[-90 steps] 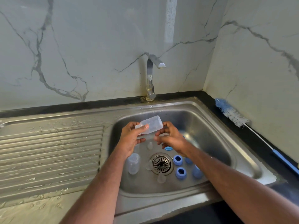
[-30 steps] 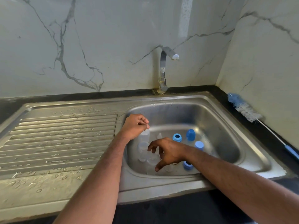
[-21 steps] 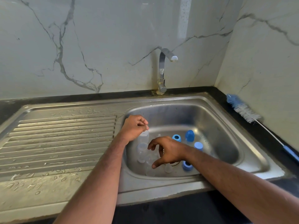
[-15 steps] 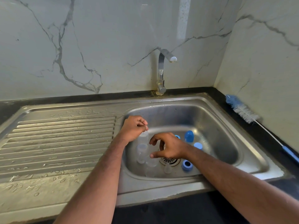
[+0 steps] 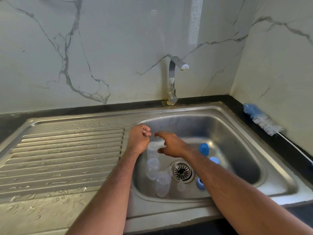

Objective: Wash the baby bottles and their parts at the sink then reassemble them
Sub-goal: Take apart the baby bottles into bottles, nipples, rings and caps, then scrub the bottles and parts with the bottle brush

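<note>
The bottle held over the sink 3 seconds ago is down: 3 clear bottles (image 5: 153, 150) stand along the left wall of the sink (image 5: 237, 119), blue caps (image 5: 204, 148) at the right. The right hand (image 5: 171, 145) has risen off the drain (image 5: 182, 170), fingers apart and empty. The left hand (image 5: 138, 139) is curled; whether it holds something is unclear. Washing looks barely begun, with the tap (image 5: 174, 78) dry and the brush (image 5: 262, 119) lying on the worktop's right edge.

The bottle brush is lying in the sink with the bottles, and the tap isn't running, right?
Not quite. The bottle brush isn't in the sink; the head view shows it lying on the dark counter to the right of the basin, against the wall. The rest holds: clear bottles are down in the basin, and no water comes from the tap.
</note>
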A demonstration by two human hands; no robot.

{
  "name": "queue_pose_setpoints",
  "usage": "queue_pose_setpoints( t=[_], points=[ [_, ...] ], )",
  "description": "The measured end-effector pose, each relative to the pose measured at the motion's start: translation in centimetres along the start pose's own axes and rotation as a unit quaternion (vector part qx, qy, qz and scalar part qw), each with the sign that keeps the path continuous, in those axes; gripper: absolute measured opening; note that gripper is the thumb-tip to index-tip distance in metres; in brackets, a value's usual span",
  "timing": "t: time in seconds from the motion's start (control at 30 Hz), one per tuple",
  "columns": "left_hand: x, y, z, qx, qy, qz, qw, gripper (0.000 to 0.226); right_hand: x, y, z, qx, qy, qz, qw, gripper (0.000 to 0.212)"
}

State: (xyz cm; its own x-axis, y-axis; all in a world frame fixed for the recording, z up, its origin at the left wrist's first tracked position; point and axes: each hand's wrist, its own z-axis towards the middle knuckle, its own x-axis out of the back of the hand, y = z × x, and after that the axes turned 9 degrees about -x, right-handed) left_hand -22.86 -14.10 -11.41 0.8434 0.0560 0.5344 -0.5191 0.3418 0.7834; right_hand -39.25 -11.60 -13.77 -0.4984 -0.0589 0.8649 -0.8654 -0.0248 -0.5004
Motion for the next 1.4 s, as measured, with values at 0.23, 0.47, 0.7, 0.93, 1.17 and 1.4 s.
queue_pose_setpoints(
  t=[0.23, 0.47, 0.7, 0.93, 1.17, 1.4],
  points=[
    [-1.0, 0.2, 0.9, 0.004, 0.029, -0.01, 1.0, 0.028, -2.2, 0.1, 2.6, 0.03, -0.06, -0.104, 0.992, 0.075],
    [-1.9, 0.3, 0.8, 0.021, 0.099, -0.08, 0.992, 0.009, -0.6, 0.9, 1.9, 0.013, 0.026, 0.032, 0.999, 0.057],
    [-1.8, 1.3, 0.3, 0.127, 0.024, -0.26, 0.957, 0.039, 3.8, 1.2, -1.7, -0.055, 0.169, 0.313, 0.933, 0.058],
    [-2.2, 3.7, -1.3, 0.042, -0.036, -0.357, 0.932, 0.037, 3.9, 0.1, -4.2, -0.047, 0.102, 0.327, 0.938, 0.058],
    [-4.3, 4.0, -1.4, -0.062, -0.083, -0.215, 0.971, 0.045, 8.6, 3.7, -8.1, -0.164, 0.286, 0.248, 0.911, 0.02],
    [-7.9, 8.5, -1.2, -0.113, -0.124, -0.159, 0.973, 0.045, 17.3, 12.7, -16.3, -0.349, 0.35, -0.139, 0.858, 0.019]
  ],
)
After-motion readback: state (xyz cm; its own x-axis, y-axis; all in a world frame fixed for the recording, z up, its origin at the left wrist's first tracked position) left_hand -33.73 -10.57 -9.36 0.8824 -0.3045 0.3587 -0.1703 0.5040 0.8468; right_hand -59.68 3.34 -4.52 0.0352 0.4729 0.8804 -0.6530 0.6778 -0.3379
